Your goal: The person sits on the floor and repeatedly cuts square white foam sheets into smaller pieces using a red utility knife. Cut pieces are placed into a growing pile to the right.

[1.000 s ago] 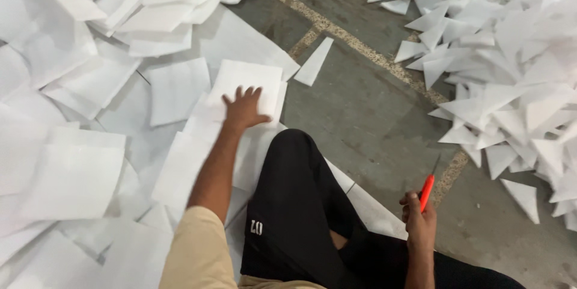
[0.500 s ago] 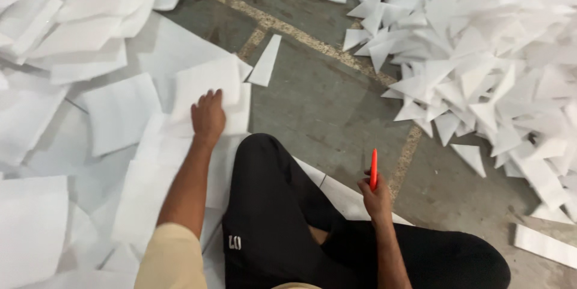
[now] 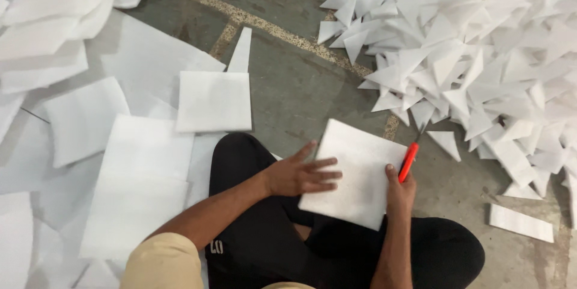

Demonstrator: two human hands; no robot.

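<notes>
White square sheet [image 3: 354,172] steadied over the lap beside a red-handled cutter [image 3: 409,161].
Left hand [image 3: 297,175] lies flat, fingers spread, pinning the sheet; right hand [image 3: 399,193] is clamped on the cutter, supporting the sheet's edge; cut triangles [image 3: 469,54] lie along the floor's [image 3: 300,84] right side.

One white foam square [image 3: 354,172] lies under the left hand [image 3: 299,175]. One red cutter [image 3: 409,161] is in the right hand [image 3: 399,191]. Too many white triangles [image 3: 475,42] to count lie beyond the right hand.

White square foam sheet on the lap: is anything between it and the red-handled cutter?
Nothing visible. The white square foam sheet lies under the left hand, and the right hand holds the red-handled cutter right at its right edge.
</notes>
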